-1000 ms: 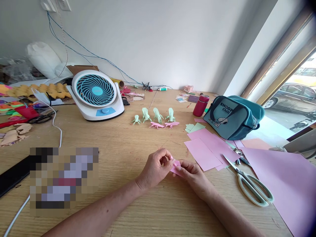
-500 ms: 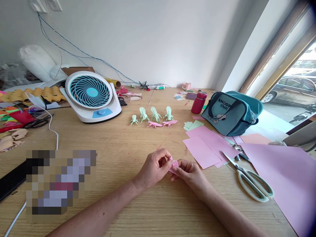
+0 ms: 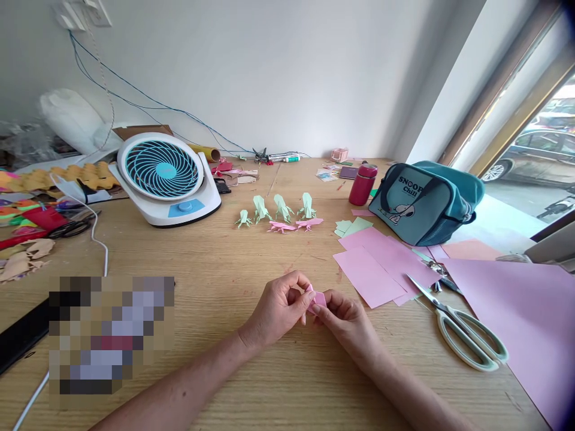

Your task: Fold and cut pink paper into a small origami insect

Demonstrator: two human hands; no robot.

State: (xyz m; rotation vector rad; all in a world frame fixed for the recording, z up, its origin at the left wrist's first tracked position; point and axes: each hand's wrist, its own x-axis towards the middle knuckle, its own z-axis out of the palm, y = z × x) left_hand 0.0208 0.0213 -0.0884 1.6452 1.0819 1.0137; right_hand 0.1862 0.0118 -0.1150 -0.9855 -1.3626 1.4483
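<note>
Between my two hands is a small piece of folded pink paper (image 3: 318, 299), held just above the wooden table (image 3: 215, 359). My left hand (image 3: 283, 305) pinches its left edge with thumb and bent fingers. On the opposite side, my right hand (image 3: 345, 312) grips it with the thumb on the near face. The fingers cover much of the paper, so its full folded shape is hidden. Beyond the hands stand several pale green origami figures (image 3: 283, 208) with thin legs, and in front of them lie two pink origami figures (image 3: 309, 224).
Pink paper sheets (image 3: 371, 278) lie to the right, with scissors (image 3: 471, 338) beside them and a larger pink sheet (image 3: 525, 317) at the edge. A teal bag (image 3: 413, 206) and red flask (image 3: 363, 185) stand behind. A white fan (image 3: 166, 173) is at left, near a black object (image 3: 22, 335).
Both hands keep hold of the pink paper, with small shifts of the fingers. The camera view has turned slightly; the figures on the table stay in place.
</note>
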